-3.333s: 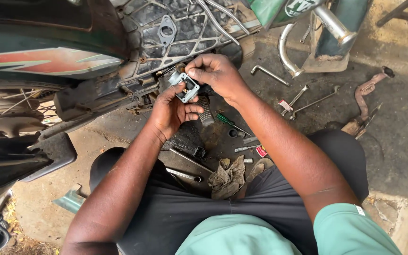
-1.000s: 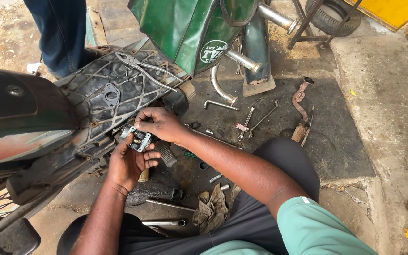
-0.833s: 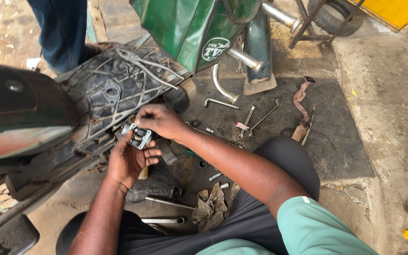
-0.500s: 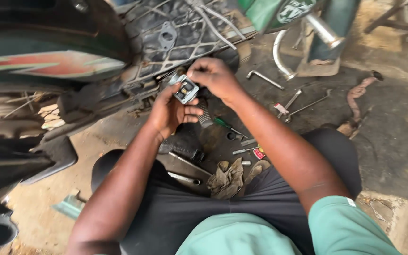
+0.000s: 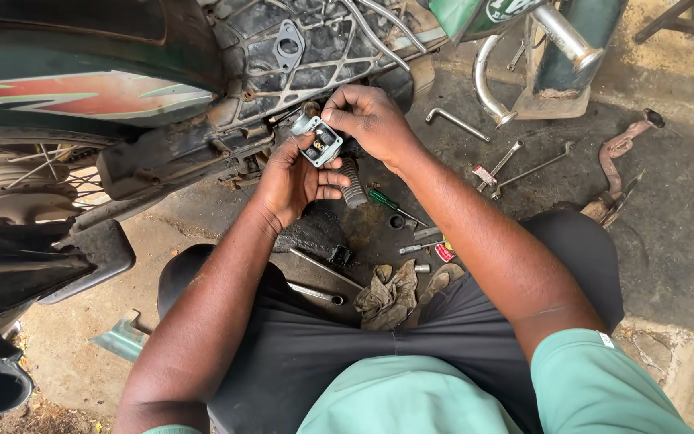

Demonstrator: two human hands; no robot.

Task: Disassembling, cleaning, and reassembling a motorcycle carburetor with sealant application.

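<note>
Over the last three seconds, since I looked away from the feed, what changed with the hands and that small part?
Little changed. Both hands kept hold of the small metal part: left hand cradling it, right hand working at its top. Only the head camera swung away and back. The wrenches, screwdriver and rag stayed put.

The person wears a light green short-sleeved shirt (image 5: 411,398), filling the bottom centre and lower right of the frame, with a small white tag at the right sleeve's edge. Dark charcoal trousers (image 5: 339,345) cover both legs. Both forearms are bare, without watch or gloves.
</note>
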